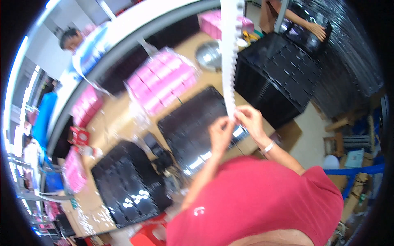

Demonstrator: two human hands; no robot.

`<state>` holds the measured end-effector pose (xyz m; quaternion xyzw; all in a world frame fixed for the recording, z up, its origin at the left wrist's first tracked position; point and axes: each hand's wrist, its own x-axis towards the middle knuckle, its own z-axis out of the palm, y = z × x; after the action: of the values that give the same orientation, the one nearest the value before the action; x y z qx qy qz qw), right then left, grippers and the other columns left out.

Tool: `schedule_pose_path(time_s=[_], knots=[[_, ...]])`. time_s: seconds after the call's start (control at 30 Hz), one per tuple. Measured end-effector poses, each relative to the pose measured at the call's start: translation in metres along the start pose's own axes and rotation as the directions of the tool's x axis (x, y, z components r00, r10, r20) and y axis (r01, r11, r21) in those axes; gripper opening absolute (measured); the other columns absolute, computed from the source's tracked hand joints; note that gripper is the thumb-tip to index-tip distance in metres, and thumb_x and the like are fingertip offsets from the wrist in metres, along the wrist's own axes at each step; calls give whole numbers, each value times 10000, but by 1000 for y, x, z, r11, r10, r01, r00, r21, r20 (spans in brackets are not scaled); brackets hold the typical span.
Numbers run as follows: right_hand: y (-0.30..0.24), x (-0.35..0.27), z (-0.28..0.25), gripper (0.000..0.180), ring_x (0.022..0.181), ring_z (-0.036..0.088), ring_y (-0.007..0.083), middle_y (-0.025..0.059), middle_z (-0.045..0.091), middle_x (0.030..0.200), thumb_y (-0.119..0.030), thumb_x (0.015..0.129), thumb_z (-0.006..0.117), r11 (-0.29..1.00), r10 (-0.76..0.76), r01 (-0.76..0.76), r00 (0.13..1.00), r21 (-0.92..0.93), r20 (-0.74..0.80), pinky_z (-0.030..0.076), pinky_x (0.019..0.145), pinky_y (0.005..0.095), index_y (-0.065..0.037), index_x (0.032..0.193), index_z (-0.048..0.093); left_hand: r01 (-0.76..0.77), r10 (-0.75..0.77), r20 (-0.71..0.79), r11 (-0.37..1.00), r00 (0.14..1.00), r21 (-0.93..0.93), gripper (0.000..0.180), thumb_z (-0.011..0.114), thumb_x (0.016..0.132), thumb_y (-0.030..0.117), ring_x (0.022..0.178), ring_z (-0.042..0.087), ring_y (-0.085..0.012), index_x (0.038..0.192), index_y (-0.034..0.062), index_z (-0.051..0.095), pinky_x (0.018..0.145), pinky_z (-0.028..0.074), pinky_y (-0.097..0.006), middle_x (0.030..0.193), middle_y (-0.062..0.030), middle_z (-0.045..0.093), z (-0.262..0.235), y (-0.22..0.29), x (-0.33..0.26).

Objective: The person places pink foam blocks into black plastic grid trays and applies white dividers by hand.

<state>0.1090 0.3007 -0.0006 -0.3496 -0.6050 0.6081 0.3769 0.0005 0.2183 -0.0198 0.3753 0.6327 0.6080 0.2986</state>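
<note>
A long white strip with a toothed edge (229,53) runs from the top of the view down to my fingertips. My left hand (220,133) is closed in a pinch at the strip's lower end. My right hand (251,123), with a light band at the wrist, pinches the same end right beside it. Below and to the left of my hands, a black plastic tray (193,123) with a glossy surface lies on the tan worktable (201,80). The exact spot between my fingertips is too small to make out.
Pink blocks in clear plastic (164,78) lie beyond the tray, near a round metal dish (208,55). Stacked black trays (283,74) stand at the right, another black tray stack (125,180) at the left. A co-worker's hand (316,30) rests on black wrapping.
</note>
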Motion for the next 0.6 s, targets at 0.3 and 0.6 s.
schedule_pose_path(time_s=[0.3,0.6], knots=[[13,-14,18,72,639,628,68,35,664,707,-63,868,636,962,-265,251,953,-109,-144,512,565,219,7,887,635,76,-78,-8,988,997,-136,189,651,893,170,728,566,-35,959,-2,695,678,466,-207,781,4,679,-1,-3,-5],[17,-10,4,164,589,622,237,71,627,713,-38,760,702,416,-798,714,584,-564,151,479,505,325,-57,877,588,-32,30,-53,999,998,-32,138,627,900,113,767,567,-50,926,-15,672,690,465,-219,839,9,667,3,-27,-5]])
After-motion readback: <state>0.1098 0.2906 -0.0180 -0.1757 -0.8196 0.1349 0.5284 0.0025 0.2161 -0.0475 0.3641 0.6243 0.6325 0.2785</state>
